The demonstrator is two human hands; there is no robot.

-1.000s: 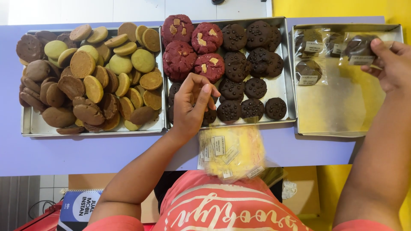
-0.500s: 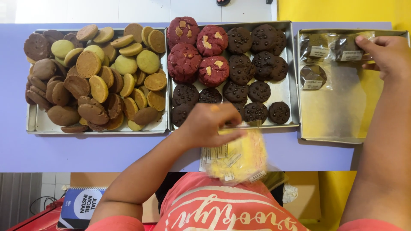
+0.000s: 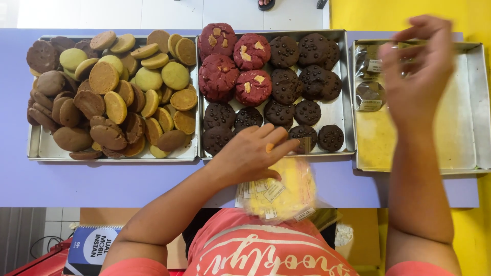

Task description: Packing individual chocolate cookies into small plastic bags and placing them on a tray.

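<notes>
Left hand [image 3: 250, 153] grasps a clear bag [image 3: 279, 191] off the stack at the surface [image 3: 102, 181] edge, likely the bagging step. Right hand [image 3: 417, 66] hovers released above the right tray [image 3: 478, 102]; next move probably needs a dark cookie [image 3: 307, 112].

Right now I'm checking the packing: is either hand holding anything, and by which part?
The left hand rests on the stack of clear yellowish plastic bags, at its upper edge; a real grip cannot be told. The right hand holds nothing.
</notes>
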